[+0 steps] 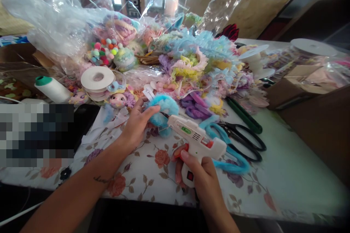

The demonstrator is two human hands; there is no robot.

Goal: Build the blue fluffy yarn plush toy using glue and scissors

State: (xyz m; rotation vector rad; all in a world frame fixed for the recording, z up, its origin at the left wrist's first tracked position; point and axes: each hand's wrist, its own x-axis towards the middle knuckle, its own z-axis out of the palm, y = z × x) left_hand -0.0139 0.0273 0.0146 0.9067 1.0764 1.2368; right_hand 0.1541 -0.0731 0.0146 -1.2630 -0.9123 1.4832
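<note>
My left hand (139, 118) pinches a fluffy blue piece (166, 103), which is curled into a loop and has a small white tag (148, 93) at its upper left. Wrapped round the handle of a white glue gun (191, 133) is my right hand (197, 171), with a finger at the red trigger. The gun's nozzle points left, at the inner side of the blue piece; whether it touches is too small to tell. A blue fuzzy strip (235, 169) lies bent on the table behind the gun, beside black-handled scissors (244, 138).
A flowered tablecloth (142, 185) covers the table. Ribbons, pompoms (105, 51) and plastic bags (54, 18) are heaped at the back. Left stand a thread cone (53, 89) and a ribbon spool (97, 79); right are a green cutter (244, 114) and a cardboard box (314, 116).
</note>
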